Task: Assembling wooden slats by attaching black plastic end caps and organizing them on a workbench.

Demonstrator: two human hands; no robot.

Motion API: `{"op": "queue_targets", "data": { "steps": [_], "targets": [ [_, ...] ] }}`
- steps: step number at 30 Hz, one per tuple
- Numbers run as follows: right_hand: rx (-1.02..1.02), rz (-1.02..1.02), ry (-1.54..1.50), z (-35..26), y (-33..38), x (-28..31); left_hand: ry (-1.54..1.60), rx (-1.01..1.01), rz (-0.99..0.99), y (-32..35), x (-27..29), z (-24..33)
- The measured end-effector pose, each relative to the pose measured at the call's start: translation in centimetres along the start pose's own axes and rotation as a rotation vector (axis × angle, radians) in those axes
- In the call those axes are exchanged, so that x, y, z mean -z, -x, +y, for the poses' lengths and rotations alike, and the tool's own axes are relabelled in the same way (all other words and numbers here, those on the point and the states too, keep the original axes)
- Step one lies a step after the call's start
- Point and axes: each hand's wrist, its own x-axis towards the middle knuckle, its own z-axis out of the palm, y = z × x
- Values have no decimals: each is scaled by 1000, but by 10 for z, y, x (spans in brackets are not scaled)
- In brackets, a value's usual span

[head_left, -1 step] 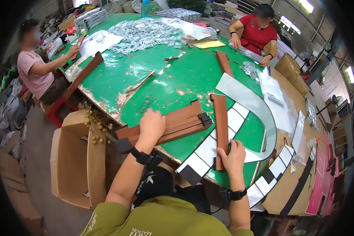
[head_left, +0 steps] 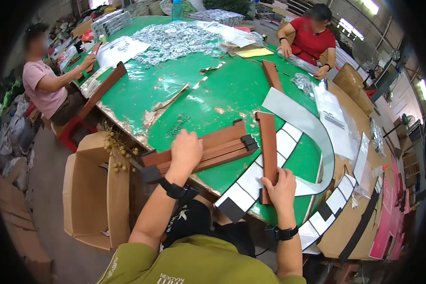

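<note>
My right hand grips the near end of a long brown wood-look bar, thumb on its left side and fingers on its right. Several more brown bars with black end pieces lie side by side at the table's near edge. Over these my left hand is closed with curled fingers; what they hold, if anything, is hidden. Beneath the right-hand bar runs a strip of white squares with black borders, ending in a black square. Its pale grey length curls round to the right.
The green table has torn patches. A heap of small grey metal-looking parts covers its far side. An open cardboard box stands on the floor at left. One person works at left, another at far right.
The whole view has shifted slightly; both hands keep their places on and over the brown bars.
</note>
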Motion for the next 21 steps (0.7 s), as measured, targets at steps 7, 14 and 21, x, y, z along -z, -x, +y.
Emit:
{"op": "queue_targets", "data": {
  "steps": [7,14,21],
  "targets": [
    [-114,-39,-96,0,-6,-8,23,-237,-1,54,18,20],
    [-496,-167,-1110,5,-19,27,-31,-246,-27,56,14,15],
    [-543,-569,-1461,-1,-27,63,-160,-263,160,61,2,8]
  ]
}}
